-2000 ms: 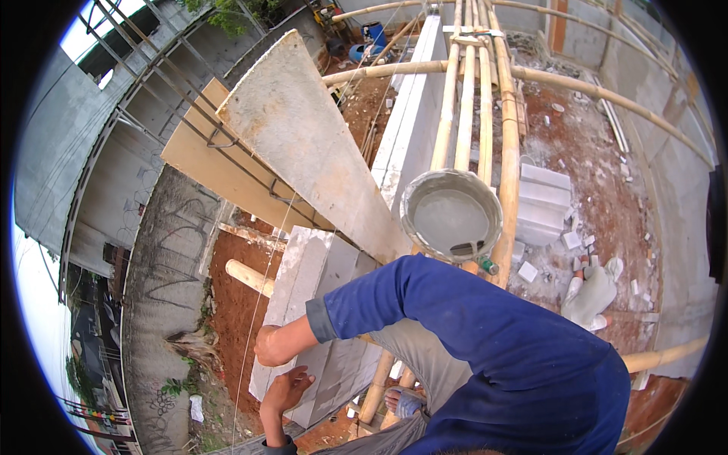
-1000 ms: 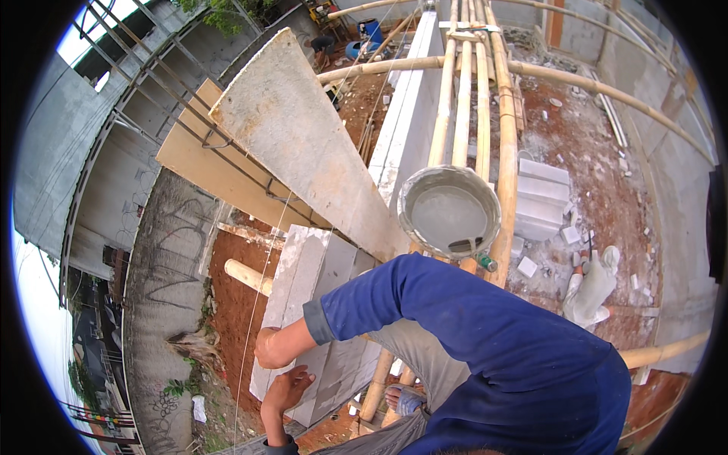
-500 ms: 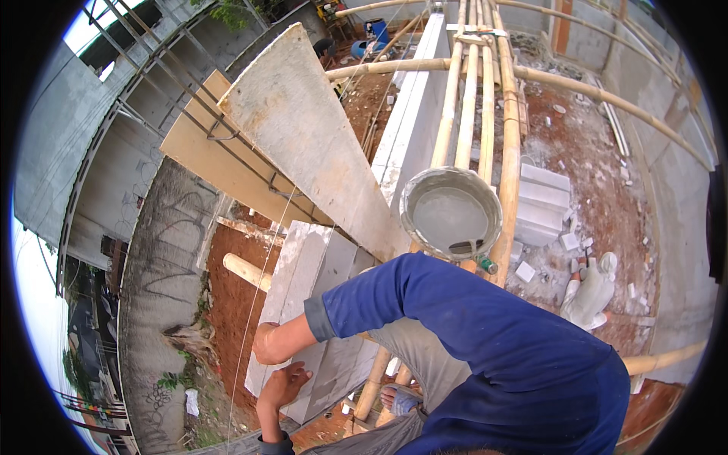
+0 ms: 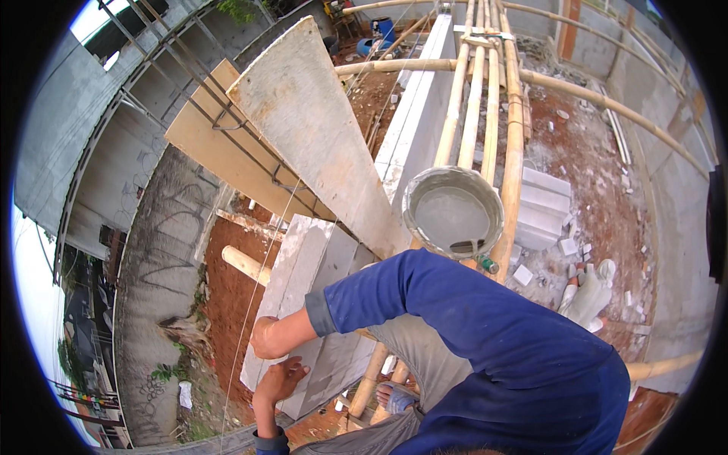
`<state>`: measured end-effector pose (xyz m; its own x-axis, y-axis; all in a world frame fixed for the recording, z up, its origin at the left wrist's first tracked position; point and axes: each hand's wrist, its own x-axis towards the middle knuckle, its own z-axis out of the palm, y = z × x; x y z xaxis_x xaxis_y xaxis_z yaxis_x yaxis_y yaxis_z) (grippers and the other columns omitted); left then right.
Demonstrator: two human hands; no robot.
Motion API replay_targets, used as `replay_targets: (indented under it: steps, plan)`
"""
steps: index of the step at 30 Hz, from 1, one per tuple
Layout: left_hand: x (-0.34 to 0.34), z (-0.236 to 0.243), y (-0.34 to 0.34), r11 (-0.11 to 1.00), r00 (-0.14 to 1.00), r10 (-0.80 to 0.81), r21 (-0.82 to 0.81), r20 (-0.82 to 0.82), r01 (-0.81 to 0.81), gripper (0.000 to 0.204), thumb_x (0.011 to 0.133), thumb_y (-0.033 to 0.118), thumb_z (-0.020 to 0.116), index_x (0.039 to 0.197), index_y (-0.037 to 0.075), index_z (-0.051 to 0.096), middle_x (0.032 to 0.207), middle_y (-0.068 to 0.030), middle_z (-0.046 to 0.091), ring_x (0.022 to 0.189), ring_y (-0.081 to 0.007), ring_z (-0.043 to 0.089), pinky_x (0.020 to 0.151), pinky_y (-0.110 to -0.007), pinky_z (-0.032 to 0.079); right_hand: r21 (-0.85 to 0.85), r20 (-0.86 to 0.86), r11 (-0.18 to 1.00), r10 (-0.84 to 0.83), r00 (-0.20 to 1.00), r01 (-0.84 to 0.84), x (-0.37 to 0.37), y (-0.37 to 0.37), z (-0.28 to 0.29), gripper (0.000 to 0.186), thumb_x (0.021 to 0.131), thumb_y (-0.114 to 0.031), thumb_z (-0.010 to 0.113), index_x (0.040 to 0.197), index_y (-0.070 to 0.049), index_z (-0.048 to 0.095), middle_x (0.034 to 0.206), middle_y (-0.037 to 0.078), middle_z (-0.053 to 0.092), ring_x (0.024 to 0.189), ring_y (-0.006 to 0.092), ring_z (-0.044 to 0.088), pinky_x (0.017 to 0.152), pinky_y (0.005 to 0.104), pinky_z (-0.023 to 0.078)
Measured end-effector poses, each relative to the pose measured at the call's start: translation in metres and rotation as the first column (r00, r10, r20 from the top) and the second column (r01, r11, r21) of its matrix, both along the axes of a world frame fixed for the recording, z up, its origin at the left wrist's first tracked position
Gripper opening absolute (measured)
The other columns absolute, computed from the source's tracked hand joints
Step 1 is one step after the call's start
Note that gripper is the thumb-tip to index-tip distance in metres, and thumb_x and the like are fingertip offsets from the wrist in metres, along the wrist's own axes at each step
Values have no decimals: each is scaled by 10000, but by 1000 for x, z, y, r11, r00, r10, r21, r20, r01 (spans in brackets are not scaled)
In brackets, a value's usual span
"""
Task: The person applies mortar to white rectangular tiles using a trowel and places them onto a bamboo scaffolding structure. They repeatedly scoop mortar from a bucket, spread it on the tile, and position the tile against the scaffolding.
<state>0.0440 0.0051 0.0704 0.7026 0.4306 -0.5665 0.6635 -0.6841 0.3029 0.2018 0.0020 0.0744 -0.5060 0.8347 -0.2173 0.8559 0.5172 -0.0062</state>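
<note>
View shifted; left hand (image 4: 279,381) and right hand (image 4: 267,339) at block wall (image 4: 334,358) beside red soil (image 4: 231,303); grips unclear.

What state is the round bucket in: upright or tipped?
Upright: the bucket has its mouth facing up, with grey mortar pooled inside.

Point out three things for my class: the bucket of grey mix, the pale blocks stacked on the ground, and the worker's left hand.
Bucket (image 4: 453,176): head view, its far rim.
Pale blocks (image 4: 541,208): head view, middle of the stack.
Left hand (image 4: 279,379): head view, back of the hand.
</note>
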Motion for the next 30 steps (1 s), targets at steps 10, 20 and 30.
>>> replay_targets:
  steps: [10,20,30]
  plan:
    - [-2,-4,8,999,998,-36,-8,-44,36,351,1002,337,700,1171,36,767,993,-183,788,961,-320,771,858,-414,576,26,-42,1000,3,999,-2,0,2,-6,322,873,-193,795,1179,-91,805,1221,100,776,1115,327,747,739,548,658]
    - [-6,-10,9,1000,999,5,-30,32,-4,434,955,344,771,1230,13,720,1143,-170,777,1025,-292,769,877,-403,588,18,-46,1000,-8,999,8,-4,4,-7,316,885,-179,788,1191,-104,805,1247,93,770,1142,314,739,762,546,658]
    - [5,-10,6,995,999,11,-98,42,-7,415,1000,260,728,1310,-11,682,1153,-201,770,1077,-273,755,927,-381,580,44,42,998,-47,998,45,-11,23,-22,286,908,-236,754,1182,-177,811,1209,72,775,1102,319,733,772,589,644]
